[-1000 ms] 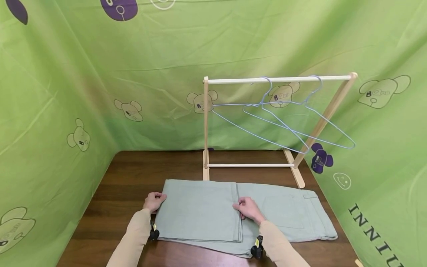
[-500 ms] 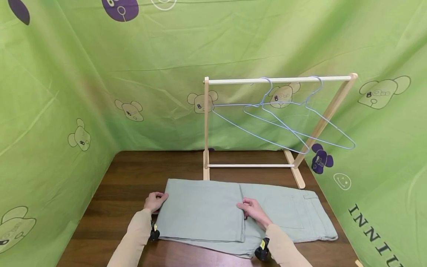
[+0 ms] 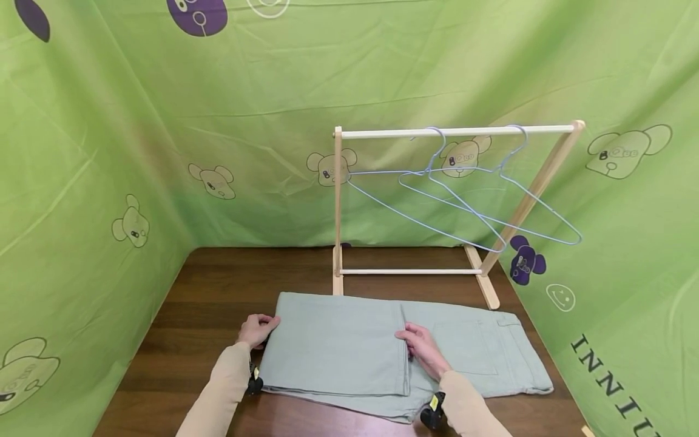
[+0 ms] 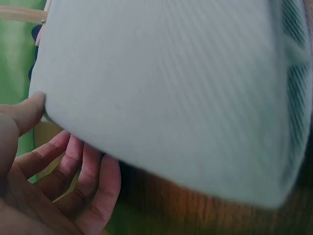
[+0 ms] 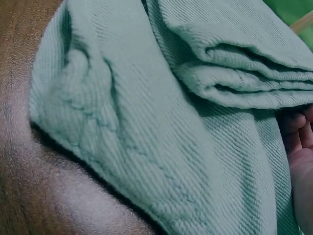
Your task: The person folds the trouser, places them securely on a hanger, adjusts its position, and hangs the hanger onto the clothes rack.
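Pale green trousers [image 3: 337, 345] lie sideways on the table, their legs folded back over the upper part. At the left fold, my left hand [image 3: 256, 331] grips the edge, thumb on top. In the left wrist view the fingers [image 4: 80, 161] curl below the cloth [image 4: 161, 83]. My right hand [image 3: 425, 349] pinches the leg hems at the right end of the folded layer. Stacked hem layers [image 5: 234, 83] show in the right wrist view, and part of the right hand [image 5: 303, 161] is beneath them, its fingertips mostly hidden.
Behind the trousers stands a wooden rack [image 3: 337, 206] with white rails. Two blue wire hangers [image 3: 437, 176] hang from its top rail. Brown tabletop [image 3: 246, 273] shows left and behind. Green printed cloth [image 3: 262, 91] encloses the back and sides.
Both hands have shifted right, the right hand further than the left. The folded legs have moved right with them, and the hems now lie further over the upper part.
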`<state>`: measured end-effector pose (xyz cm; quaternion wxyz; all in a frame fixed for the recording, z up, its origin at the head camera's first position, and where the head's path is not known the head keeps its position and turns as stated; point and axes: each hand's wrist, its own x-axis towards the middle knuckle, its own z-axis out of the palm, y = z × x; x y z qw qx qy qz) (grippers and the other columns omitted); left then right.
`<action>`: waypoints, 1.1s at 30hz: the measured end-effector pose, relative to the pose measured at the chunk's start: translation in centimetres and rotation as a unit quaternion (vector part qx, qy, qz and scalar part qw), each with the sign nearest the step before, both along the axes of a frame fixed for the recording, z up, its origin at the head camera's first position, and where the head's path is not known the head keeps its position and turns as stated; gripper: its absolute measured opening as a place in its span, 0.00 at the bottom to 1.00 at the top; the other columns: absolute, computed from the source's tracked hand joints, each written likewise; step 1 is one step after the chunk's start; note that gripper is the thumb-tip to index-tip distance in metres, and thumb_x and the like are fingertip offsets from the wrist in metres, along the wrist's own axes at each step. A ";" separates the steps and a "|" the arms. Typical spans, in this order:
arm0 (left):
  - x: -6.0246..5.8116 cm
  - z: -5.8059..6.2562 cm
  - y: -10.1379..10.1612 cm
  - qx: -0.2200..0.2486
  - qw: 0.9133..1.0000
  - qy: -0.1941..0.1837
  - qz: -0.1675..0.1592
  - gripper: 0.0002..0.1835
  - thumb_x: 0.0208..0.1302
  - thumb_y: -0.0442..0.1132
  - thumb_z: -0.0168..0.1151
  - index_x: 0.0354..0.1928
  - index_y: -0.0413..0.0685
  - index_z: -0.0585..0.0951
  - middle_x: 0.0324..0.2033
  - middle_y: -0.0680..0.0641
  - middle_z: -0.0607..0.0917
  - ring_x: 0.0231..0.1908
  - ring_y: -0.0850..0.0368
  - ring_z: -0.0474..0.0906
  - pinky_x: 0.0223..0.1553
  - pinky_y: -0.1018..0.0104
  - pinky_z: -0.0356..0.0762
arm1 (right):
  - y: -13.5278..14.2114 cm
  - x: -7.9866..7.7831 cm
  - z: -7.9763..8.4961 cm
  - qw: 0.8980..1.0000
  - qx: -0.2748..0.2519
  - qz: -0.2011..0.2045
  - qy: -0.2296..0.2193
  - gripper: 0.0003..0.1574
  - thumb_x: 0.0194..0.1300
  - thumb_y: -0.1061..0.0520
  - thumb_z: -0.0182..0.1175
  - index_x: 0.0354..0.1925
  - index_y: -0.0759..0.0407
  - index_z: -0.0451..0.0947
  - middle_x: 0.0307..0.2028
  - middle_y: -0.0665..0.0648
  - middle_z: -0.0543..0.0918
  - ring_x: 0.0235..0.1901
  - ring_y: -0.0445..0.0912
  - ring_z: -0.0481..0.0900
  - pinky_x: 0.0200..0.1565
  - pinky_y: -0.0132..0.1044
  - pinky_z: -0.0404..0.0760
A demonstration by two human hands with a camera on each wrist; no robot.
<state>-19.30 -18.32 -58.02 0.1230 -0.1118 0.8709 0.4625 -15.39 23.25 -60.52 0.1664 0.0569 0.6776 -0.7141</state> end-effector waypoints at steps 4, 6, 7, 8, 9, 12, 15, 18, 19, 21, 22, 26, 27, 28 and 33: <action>-0.1 0.3 0.5 -0.008 1.000 0.004 -0.013 0.22 0.69 0.44 0.61 0.51 0.29 0.81 0.44 0.33 0.86 0.40 0.46 0.85 0.32 0.54 0.87 | 0.1 0.0 -0.1 1.000 0.001 0.010 0.004 0.02 0.71 0.60 0.57 0.38 0.58 0.74 0.24 0.41 0.80 0.23 0.34 0.74 0.28 0.26 0.72; -0.2 0.4 0.7 -0.013 1.000 0.002 -0.015 0.20 0.69 0.43 0.61 0.50 0.28 0.81 0.43 0.33 0.87 0.38 0.48 0.85 0.32 0.54 0.87 | 0.0 0.0 0.0 1.000 0.003 0.017 0.003 0.03 0.71 0.59 0.57 0.40 0.59 0.74 0.24 0.41 0.81 0.24 0.34 0.75 0.28 0.26 0.73; -0.2 0.4 0.8 -0.014 1.000 0.001 -0.014 0.20 0.69 0.42 0.61 0.50 0.28 0.81 0.42 0.33 0.87 0.37 0.50 0.84 0.32 0.55 0.87 | 0.0 -0.1 0.0 1.000 0.005 0.019 0.001 0.04 0.71 0.59 0.57 0.40 0.60 0.74 0.24 0.41 0.81 0.24 0.34 0.75 0.28 0.26 0.73; -0.2 0.4 0.8 -0.014 1.000 0.000 -0.015 0.20 0.69 0.41 0.61 0.49 0.28 0.81 0.41 0.34 0.87 0.35 0.51 0.84 0.31 0.55 0.87 | 0.0 -0.1 0.0 1.000 0.008 0.021 0.000 0.05 0.71 0.59 0.57 0.41 0.61 0.74 0.24 0.41 0.81 0.24 0.34 0.75 0.28 0.26 0.73; -0.3 0.3 0.9 -0.009 1.000 -0.001 -0.012 0.19 0.68 0.41 0.61 0.49 0.28 0.81 0.40 0.34 0.88 0.34 0.53 0.84 0.31 0.55 0.87 | -0.1 -0.1 0.0 1.000 0.011 0.023 -0.001 0.05 0.71 0.59 0.57 0.42 0.61 0.74 0.24 0.42 0.81 0.24 0.34 0.75 0.29 0.26 0.74; -0.3 0.2 0.8 0.018 1.000 0.003 -0.017 0.18 0.68 0.39 0.60 0.47 0.24 0.80 0.36 0.35 0.88 0.29 0.57 0.82 0.31 0.56 0.86 | -0.2 -0.3 0.3 0.999 0.026 0.022 -0.006 0.07 0.71 0.59 0.57 0.43 0.62 0.74 0.26 0.42 0.81 0.25 0.34 0.76 0.30 0.27 0.76; -0.4 0.0 0.5 0.057 0.998 0.009 -0.015 0.18 0.70 0.37 0.58 0.47 0.22 0.77 0.32 0.37 0.87 0.29 0.60 0.80 0.32 0.60 0.85 | -0.5 -0.5 0.6 0.999 0.046 0.019 -0.003 0.08 0.71 0.58 0.57 0.42 0.63 0.73 0.25 0.42 0.80 0.25 0.34 0.76 0.30 0.27 0.76; -0.4 -0.1 0.0 0.078 0.997 0.019 -0.013 0.18 0.71 0.37 0.57 0.48 0.22 0.75 0.31 0.40 0.85 0.30 0.61 0.78 0.34 0.65 0.81 | -1.0 -0.7 1.0 0.997 0.077 0.008 0.011 0.09 0.69 0.59 0.58 0.42 0.65 0.72 0.22 0.43 0.77 0.21 0.34 0.73 0.26 0.27 0.74; -0.5 0.0 -0.1 0.082 0.996 0.019 -0.009 0.18 0.71 0.37 0.57 0.49 0.23 0.74 0.32 0.42 0.85 0.31 0.61 0.77 0.35 0.66 0.80 | -1.1 -0.8 1.0 0.996 0.091 0.004 0.020 0.10 0.69 0.59 0.59 0.43 0.66 0.72 0.20 0.43 0.76 0.19 0.35 0.71 0.24 0.28 0.73; -0.4 0.1 -0.3 0.085 0.996 0.023 -0.010 0.18 0.72 0.38 0.56 0.49 0.23 0.74 0.32 0.42 0.84 0.31 0.61 0.77 0.35 0.68 0.78 | -1.3 -0.9 1.1 0.991 0.129 -0.004 0.039 0.11 0.67 0.61 0.59 0.44 0.68 0.72 0.17 0.44 0.73 0.16 0.36 0.69 0.20 0.29 0.71; -0.4 0.1 -0.4 0.086 0.996 0.024 -0.011 0.18 0.72 0.38 0.56 0.49 0.23 0.74 0.32 0.42 0.83 0.32 0.61 0.77 0.35 0.68 0.78 | -1.4 -0.9 1.1 0.986 0.157 -0.008 0.049 0.12 0.66 0.61 0.59 0.44 0.68 0.73 0.15 0.44 0.71 0.14 0.37 0.67 0.19 0.29 0.70; -0.2 0.2 -0.5 0.078 0.997 0.015 -0.019 0.18 0.73 0.39 0.55 0.49 0.24 0.74 0.33 0.43 0.81 0.33 0.58 0.76 0.36 0.66 0.79 | -1.8 -1.0 0.8 0.959 0.274 -0.009 0.077 0.11 0.62 0.62 0.60 0.42 0.65 0.74 0.11 0.46 0.69 0.08 0.38 0.66 0.18 0.32 0.70; -0.2 0.2 -0.5 0.075 0.997 0.011 -0.020 0.18 0.74 0.39 0.55 0.49 0.24 0.74 0.34 0.42 0.81 0.33 0.57 0.76 0.36 0.64 0.80 | -1.9 -1.0 0.7 0.951 0.299 -0.007 0.080 0.11 0.61 0.61 0.60 0.42 0.64 0.74 0.11 0.46 0.69 0.07 0.38 0.67 0.19 0.32 0.71; -0.2 0.2 -0.5 0.075 0.997 0.007 -0.022 0.18 0.74 0.39 0.55 0.50 0.24 0.74 0.35 0.40 0.82 0.34 0.56 0.78 0.37 0.62 0.81 | -2.0 -0.9 0.7 0.945 0.318 -0.005 0.079 0.10 0.60 0.61 0.60 0.41 0.63 0.74 0.11 0.46 0.70 0.07 0.38 0.67 0.20 0.32 0.71; -0.2 -0.2 -0.2 0.102 0.995 -0.005 -0.023 0.19 0.73 0.34 0.55 0.54 0.22 0.70 0.46 0.27 0.83 0.37 0.53 0.83 0.40 0.56 0.84 | -2.6 -1.0 1.2 0.940 0.337 -0.007 0.056 0.10 0.62 0.56 0.60 0.39 0.62 0.75 0.13 0.46 0.69 0.08 0.38 0.66 0.18 0.32 0.70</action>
